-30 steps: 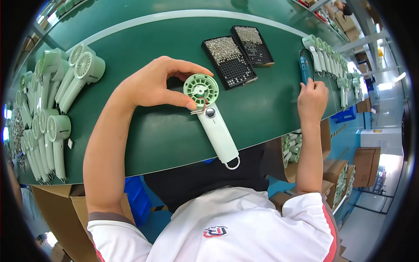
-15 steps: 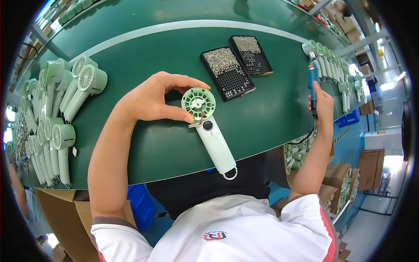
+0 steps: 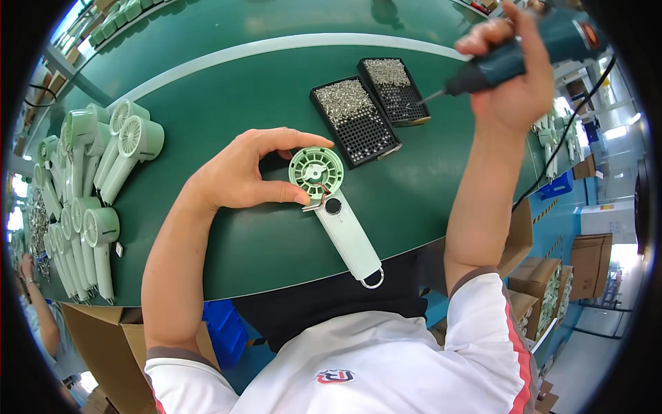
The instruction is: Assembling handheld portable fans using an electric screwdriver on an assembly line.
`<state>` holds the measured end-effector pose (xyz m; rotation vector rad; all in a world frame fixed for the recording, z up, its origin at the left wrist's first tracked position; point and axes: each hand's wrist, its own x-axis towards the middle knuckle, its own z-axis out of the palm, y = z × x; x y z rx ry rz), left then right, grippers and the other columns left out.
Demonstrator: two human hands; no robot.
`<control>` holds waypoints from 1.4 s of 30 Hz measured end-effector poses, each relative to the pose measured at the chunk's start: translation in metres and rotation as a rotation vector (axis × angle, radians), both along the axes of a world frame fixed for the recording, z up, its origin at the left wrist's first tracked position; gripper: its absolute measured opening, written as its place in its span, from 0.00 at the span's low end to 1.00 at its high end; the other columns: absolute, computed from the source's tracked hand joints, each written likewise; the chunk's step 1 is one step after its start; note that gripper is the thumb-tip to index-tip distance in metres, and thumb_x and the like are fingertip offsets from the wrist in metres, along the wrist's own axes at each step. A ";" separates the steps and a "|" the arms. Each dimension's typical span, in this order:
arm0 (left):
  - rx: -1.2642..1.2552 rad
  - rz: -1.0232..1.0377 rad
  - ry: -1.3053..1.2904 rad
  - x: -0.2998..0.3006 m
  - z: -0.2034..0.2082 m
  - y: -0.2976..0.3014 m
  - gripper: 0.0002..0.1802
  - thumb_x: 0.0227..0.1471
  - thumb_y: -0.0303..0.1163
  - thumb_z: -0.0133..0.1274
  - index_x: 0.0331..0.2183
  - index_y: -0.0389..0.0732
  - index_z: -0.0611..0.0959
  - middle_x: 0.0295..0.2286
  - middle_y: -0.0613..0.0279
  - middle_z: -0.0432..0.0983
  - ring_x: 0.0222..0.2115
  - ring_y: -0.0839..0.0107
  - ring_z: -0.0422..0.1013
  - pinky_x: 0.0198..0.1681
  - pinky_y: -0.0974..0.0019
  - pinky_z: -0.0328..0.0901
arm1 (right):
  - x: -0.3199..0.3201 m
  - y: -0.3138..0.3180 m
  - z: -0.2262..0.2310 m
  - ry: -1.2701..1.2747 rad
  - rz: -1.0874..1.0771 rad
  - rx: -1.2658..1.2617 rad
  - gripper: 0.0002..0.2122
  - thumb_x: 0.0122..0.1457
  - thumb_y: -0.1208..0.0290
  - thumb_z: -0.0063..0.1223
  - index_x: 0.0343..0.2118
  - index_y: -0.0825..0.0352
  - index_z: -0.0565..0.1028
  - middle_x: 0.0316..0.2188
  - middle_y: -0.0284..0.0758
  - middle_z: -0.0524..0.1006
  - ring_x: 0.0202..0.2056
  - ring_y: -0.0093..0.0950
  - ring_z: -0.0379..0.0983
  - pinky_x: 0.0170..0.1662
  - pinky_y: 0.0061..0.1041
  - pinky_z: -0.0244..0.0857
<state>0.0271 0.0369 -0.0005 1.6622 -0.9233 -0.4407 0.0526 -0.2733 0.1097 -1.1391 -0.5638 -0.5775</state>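
Observation:
Between thumb and fingers, my left hand [image 3: 241, 169] grips the round head of a pale green handheld fan [image 3: 348, 234]. The fan's head is uncovered, showing spokes, a white centre and red and dark wires; its handle slants toward me and ends in a metal loop. Raised at the right, my right hand [image 3: 514, 90] is wrapped round a blue-green electric screwdriver [image 3: 531, 55]. The tool's thin bit points left, over the farther of two black screw trays. Small silvery screws fill the far part of the nearer tray [image 3: 364, 134] and the farther tray [image 3: 407, 96].
Many pale green fans [image 3: 103, 165] stand crowded on the left of the green table [image 3: 255, 255]. A dark cord [image 3: 569, 127] trails from the screwdriver. Cardboard boxes [image 3: 103, 345] and a blue bin [image 3: 224, 331] are below the table edge. A co-worker's arm [image 3: 41, 310] shows at the far left.
My right hand has lifted the screwdriver up from the table's right side and swung its bit leftward to the screw trays. My left hand keeps the fan in nearly the same place.

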 end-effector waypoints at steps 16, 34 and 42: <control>0.068 0.015 0.003 0.004 -0.006 -0.003 0.39 0.41 0.33 0.74 0.56 0.34 0.79 0.46 0.58 0.81 0.46 0.70 0.76 0.54 0.64 0.67 | 0.002 0.057 -0.064 0.216 -0.289 -0.055 0.08 0.68 0.72 0.54 0.37 0.74 0.78 0.16 0.33 0.72 0.13 0.24 0.68 0.18 0.25 0.65; -0.024 0.045 -0.064 0.004 -0.015 -0.003 0.37 0.42 0.39 0.74 0.55 0.41 0.82 0.44 0.62 0.83 0.42 0.66 0.77 0.46 0.63 0.68 | 0.009 0.055 -0.072 0.236 -0.289 -0.051 0.08 0.68 0.72 0.55 0.36 0.74 0.78 0.16 0.32 0.72 0.13 0.23 0.69 0.17 0.24 0.65; 0.012 0.045 -0.052 0.003 -0.010 -0.003 0.36 0.42 0.38 0.73 0.55 0.42 0.82 0.44 0.62 0.84 0.41 0.66 0.77 0.46 0.63 0.68 | 0.007 0.047 -0.080 0.182 -0.213 -0.152 0.09 0.68 0.73 0.54 0.33 0.74 0.77 0.16 0.33 0.73 0.14 0.23 0.69 0.18 0.23 0.64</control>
